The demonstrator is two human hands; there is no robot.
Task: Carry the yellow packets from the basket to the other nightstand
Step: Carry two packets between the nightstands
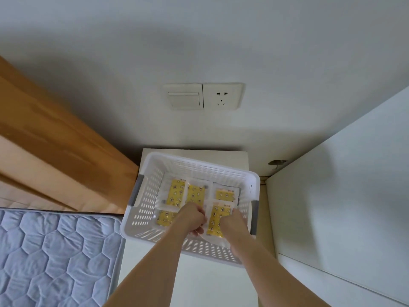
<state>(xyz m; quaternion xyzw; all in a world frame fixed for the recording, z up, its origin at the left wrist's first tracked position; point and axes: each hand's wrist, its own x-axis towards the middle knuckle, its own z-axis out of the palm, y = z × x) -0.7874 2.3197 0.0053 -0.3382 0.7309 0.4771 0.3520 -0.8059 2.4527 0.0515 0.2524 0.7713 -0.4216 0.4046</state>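
Down inside the white perforated basket (pixel 152 196) lie several yellow packets (pixel 176 192), flat on its floor: two side by side at the far left, one at the far right, one at the near left partly under a wrist, and one nearer the front between the two hands. Both hands reach into the basket onto that front packet (pixel 215 220). The left hand (pixel 192 219) has its fingers curled at the packet's left edge and seems to pinch it; the right hand (pixel 232 222) curls over its right edge, though how firmly it holds cannot be told. The basket sits on a white nightstand (pixel 199 284) against the wall, turned slightly askew. Above it on the wall are a light switch (pixel 184 97) and a socket (pixel 222 96). A wooden headboard (pixel 55 147) and a quilted blue-grey mattress (pixel 51 258) lie to the left, a white cabinet (pixel 343 196) to the right.
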